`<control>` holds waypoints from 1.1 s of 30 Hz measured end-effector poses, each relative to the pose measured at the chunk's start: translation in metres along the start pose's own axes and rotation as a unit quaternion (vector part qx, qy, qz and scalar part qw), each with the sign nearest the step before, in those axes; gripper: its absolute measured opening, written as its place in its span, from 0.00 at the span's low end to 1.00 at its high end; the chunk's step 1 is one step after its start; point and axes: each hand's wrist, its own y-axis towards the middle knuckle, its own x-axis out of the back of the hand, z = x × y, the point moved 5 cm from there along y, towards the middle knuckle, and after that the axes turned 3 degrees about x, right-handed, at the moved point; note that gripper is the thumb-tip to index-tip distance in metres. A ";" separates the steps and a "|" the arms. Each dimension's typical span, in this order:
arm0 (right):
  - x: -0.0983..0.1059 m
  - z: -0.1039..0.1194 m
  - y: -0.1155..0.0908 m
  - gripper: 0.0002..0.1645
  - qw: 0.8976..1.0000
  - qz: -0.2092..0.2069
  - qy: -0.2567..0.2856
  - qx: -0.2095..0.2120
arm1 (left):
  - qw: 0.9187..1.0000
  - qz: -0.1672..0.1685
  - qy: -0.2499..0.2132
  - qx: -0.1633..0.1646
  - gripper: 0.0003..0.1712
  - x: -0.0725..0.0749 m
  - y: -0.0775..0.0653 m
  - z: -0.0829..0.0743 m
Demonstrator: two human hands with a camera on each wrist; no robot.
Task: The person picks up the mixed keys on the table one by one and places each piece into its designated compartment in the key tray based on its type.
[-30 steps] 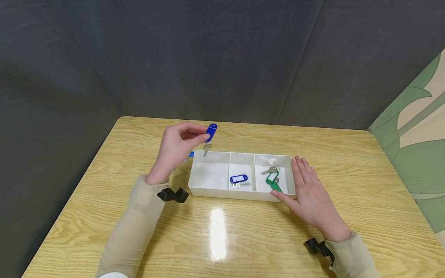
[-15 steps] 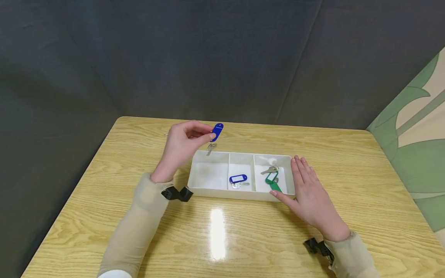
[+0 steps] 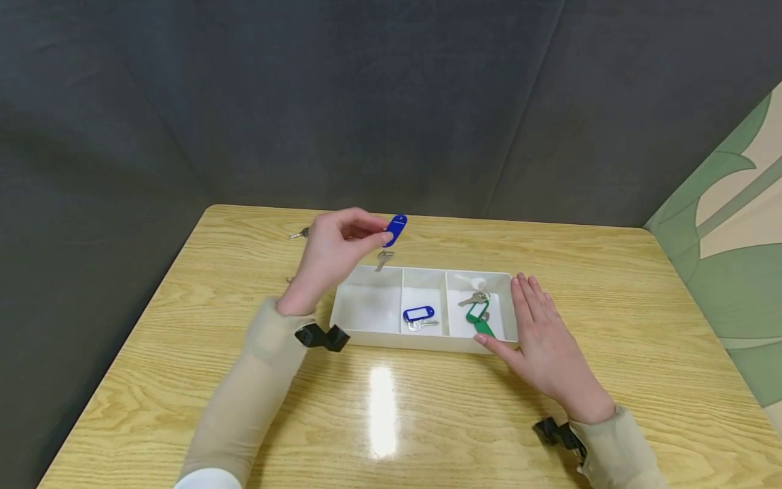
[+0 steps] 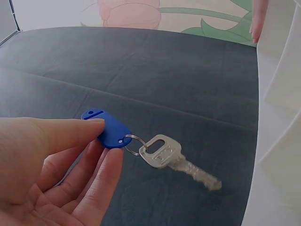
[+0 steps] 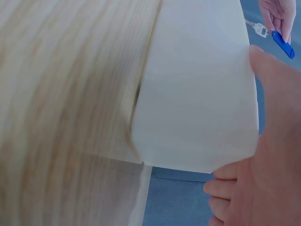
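Between thumb and fingers, my left hand (image 3: 332, 248) pinches a blue key tag (image 4: 113, 132). A silver key (image 4: 161, 151) dangles from its ring, above the back rim of a white divided tray (image 3: 391, 337). Straight fingers of my right hand (image 3: 552, 350) lie along the tray's right end, its thumb touching the front rim corner. The middle compartment holds another blue key tag (image 3: 419, 314) with a key. In the right compartment lie green key tags (image 3: 478, 312) with keys. The left compartment's bare floor (image 3: 369, 309) shows.
Past my left hand a key (image 3: 299, 233) lies on the wooden table (image 3: 489, 414), partly covered by the hand. A small metal bit (image 3: 290, 279) shows beside my left wrist. A dark partition (image 3: 391, 102) rises behind the table.
My left hand has moved to the right with the blue key tag, from over the tray's left part toward its middle. A key on the table behind it has come into view. My right hand stays put.
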 end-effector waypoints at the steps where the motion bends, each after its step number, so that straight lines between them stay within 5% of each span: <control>1: 0.000 0.000 0.000 0.65 1.000 -0.001 0.000 0.000 | 1.000 0.001 -0.003 -0.003 0.09 -0.001 0.000 0.000; 11: 0.001 0.000 0.001 0.65 1.000 0.004 0.001 -0.003 | 0.999 0.018 -0.026 -0.024 0.07 -0.015 0.002 -0.001; 33: 0.000 -0.001 0.000 0.65 1.000 0.006 0.002 -0.003 | 0.997 0.069 -0.040 -0.016 0.06 -0.051 -0.002 0.014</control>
